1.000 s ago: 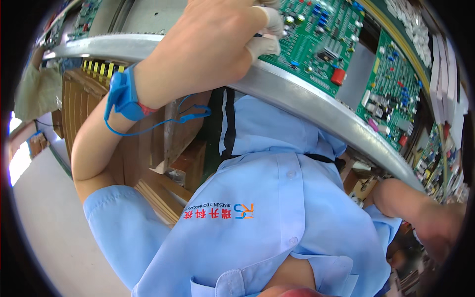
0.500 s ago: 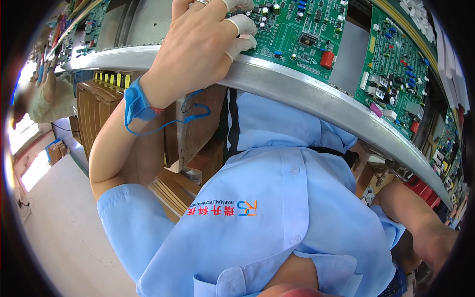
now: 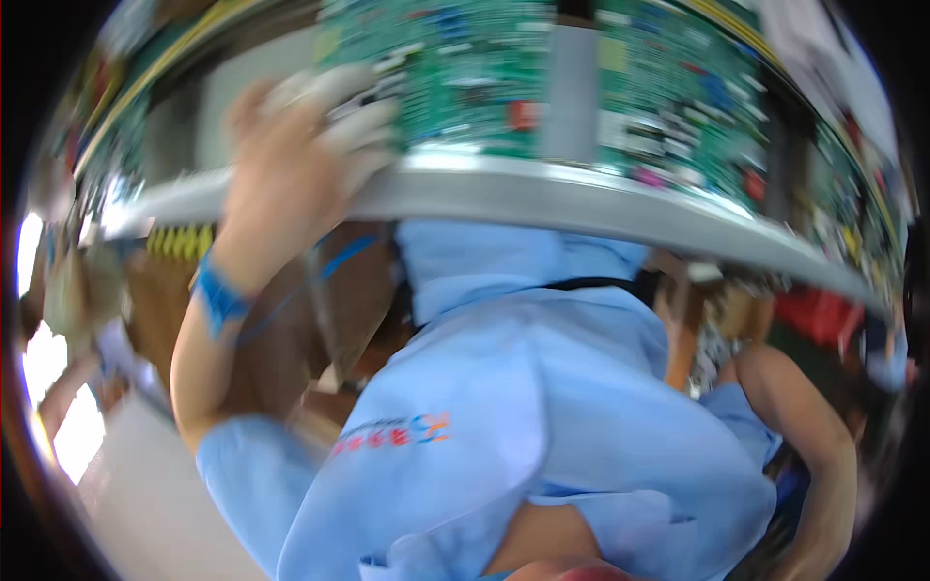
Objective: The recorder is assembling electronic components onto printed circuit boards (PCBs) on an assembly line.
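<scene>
My left hand [image 3: 291, 169] reaches over the metal front rail [image 3: 484, 194], white finger cots on several fingertips. Its fingers are bent over the left side of a green circuit board [image 3: 475, 82], smeared by motion. Whether they grip a small part there is not clear. A blue wrist strap [image 3: 221, 295] with a thin cord circles my left wrist. My right arm [image 3: 819, 450] is bent at the right side, and its hand lies outside the picture.
Another populated green board [image 3: 678, 107] sits to the right on the line, past a grey metal strip [image 3: 572, 92]. Cardboard boxes [image 3: 160, 300] stand below the rail at the left. A red bin [image 3: 819, 315] is under the rail at the right.
The whole view has swung, so the boards and rail appear farther left and blurred. My left hand has shifted left with them, still by the same board. My right hand has left the picture.
</scene>
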`<control>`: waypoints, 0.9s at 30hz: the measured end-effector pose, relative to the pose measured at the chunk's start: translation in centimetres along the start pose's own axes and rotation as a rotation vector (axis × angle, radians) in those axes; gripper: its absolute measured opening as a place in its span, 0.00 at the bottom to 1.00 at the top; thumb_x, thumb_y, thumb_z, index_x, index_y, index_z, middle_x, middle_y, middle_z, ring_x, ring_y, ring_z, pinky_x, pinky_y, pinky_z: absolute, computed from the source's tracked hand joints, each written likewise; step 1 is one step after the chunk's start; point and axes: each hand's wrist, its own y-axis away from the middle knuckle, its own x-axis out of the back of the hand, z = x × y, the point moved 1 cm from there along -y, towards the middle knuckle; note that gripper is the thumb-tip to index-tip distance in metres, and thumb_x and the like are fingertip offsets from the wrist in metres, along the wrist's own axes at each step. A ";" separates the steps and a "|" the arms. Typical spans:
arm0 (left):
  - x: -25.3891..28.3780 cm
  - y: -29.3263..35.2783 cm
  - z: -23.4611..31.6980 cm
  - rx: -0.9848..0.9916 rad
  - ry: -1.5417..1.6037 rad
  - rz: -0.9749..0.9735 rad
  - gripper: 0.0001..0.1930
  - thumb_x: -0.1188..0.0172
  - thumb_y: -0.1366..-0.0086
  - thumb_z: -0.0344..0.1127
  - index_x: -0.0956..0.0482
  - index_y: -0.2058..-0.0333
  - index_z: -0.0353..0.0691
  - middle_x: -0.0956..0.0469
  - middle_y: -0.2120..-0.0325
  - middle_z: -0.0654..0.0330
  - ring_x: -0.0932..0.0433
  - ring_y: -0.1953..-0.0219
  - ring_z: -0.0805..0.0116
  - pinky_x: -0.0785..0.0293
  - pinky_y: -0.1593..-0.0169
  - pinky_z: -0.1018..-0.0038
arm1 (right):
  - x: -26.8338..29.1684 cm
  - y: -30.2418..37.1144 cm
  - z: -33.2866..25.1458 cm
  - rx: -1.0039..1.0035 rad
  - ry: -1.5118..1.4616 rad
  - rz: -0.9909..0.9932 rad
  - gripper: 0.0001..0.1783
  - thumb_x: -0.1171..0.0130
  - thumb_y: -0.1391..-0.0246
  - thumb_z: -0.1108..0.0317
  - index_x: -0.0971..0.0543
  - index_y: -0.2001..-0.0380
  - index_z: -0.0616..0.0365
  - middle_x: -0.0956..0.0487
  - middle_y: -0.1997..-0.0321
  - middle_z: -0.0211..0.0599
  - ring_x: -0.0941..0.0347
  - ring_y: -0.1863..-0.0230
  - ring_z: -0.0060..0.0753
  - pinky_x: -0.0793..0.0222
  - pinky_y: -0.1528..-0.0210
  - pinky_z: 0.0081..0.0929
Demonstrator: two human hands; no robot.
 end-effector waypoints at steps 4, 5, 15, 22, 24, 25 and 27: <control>1.9 0.3 -2.3 0.043 -0.061 -0.065 0.18 0.39 0.39 0.38 0.21 0.49 0.47 0.23 0.48 0.60 0.28 0.44 0.61 0.47 0.37 0.61 | -6.8 5.4 -8.1 -0.139 0.524 0.181 0.08 0.41 0.55 0.74 0.18 0.71 0.65 0.19 0.70 0.38 0.21 0.67 0.36 0.26 0.57 0.32; 1.9 1.6 -4.5 -0.028 -0.063 0.001 0.18 0.39 0.38 0.38 0.21 0.49 0.46 0.24 0.47 0.59 0.29 0.43 0.60 0.48 0.37 0.63 | -8.0 7.4 -9.9 -0.119 0.619 0.237 0.10 0.37 0.59 0.74 0.18 0.68 0.63 0.17 0.66 0.33 0.19 0.64 0.31 0.24 0.65 0.20; 2.3 -7.7 -1.0 -0.081 0.122 0.064 0.19 0.43 0.34 0.36 0.25 0.46 0.39 0.26 0.45 0.57 0.30 0.42 0.61 0.44 0.39 0.65 | -20.9 41.5 -11.2 -2.104 1.572 2.260 0.25 0.34 0.53 0.56 0.21 0.52 0.58 0.19 0.54 0.50 0.24 0.49 0.52 0.30 0.47 0.41; 3.8 -5.3 0.3 0.063 0.062 0.063 0.17 0.38 0.41 0.31 0.20 0.51 0.43 0.24 0.48 0.56 0.28 0.45 0.56 0.38 0.41 0.64 | -19.6 50.0 -6.1 -2.526 1.487 1.947 0.42 0.45 0.51 0.31 0.24 0.49 0.59 0.23 0.49 0.57 0.26 0.48 0.62 0.29 0.49 0.50; 4.0 -4.2 1.1 0.056 0.112 0.157 0.20 0.37 0.42 0.33 0.21 0.50 0.48 0.24 0.50 0.58 0.26 0.48 0.56 0.38 0.41 0.61 | -18.4 50.1 -6.1 -2.549 1.363 1.777 0.44 0.47 0.50 0.29 0.27 0.45 0.57 0.24 0.45 0.52 0.27 0.46 0.57 0.30 0.47 0.50; 4.3 -3.6 0.9 0.045 0.124 0.223 0.17 0.38 0.41 0.36 0.21 0.51 0.49 0.24 0.52 0.59 0.26 0.51 0.58 0.38 0.43 0.59 | -19.0 53.2 -6.4 -2.410 1.581 1.636 0.47 0.46 0.52 0.28 0.30 0.42 0.58 0.26 0.42 0.52 0.27 0.46 0.56 0.30 0.47 0.49; 3.2 -2.9 0.9 0.074 0.089 0.201 0.18 0.36 0.41 0.36 0.22 0.51 0.50 0.25 0.51 0.61 0.27 0.49 0.61 0.43 0.40 0.60 | -9.3 47.2 -2.4 -2.561 1.426 1.385 0.41 0.47 0.45 0.36 0.31 0.41 0.61 0.28 0.40 0.51 0.29 0.43 0.52 0.33 0.41 0.45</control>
